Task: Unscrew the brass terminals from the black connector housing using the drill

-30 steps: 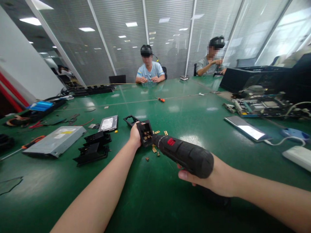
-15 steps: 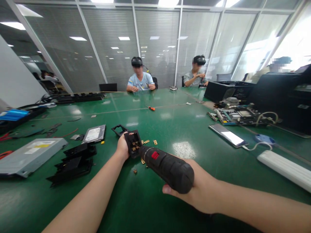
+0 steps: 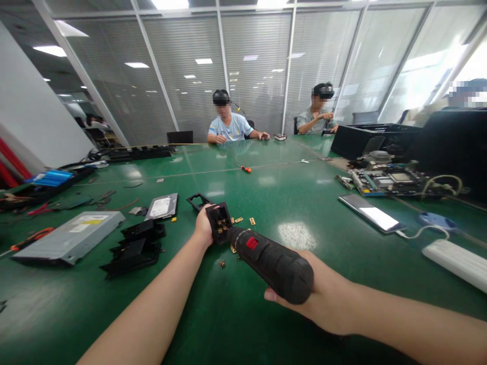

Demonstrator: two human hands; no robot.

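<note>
My left hand (image 3: 204,228) grips a small black plastic socket housing (image 3: 218,221) with brass contacts inside, held upright on the green table (image 3: 228,314). My right hand (image 3: 323,299) holds a black electric screwdriver (image 3: 272,263) with a red switch; its tip points into the housing. Small brass parts and screws (image 3: 243,221) lie on the table around the housing.
To the left lie black plastic parts (image 3: 133,246), a hard drive (image 3: 163,206) and a grey optical drive (image 3: 68,237). On the right are a phone (image 3: 371,213), a white power strip (image 3: 456,261) and a circuit board (image 3: 391,181). Two people sit across the table.
The view has shifted slightly between frames. Both hands keep the same hold, with the screwdriver tip still at the housing.
</note>
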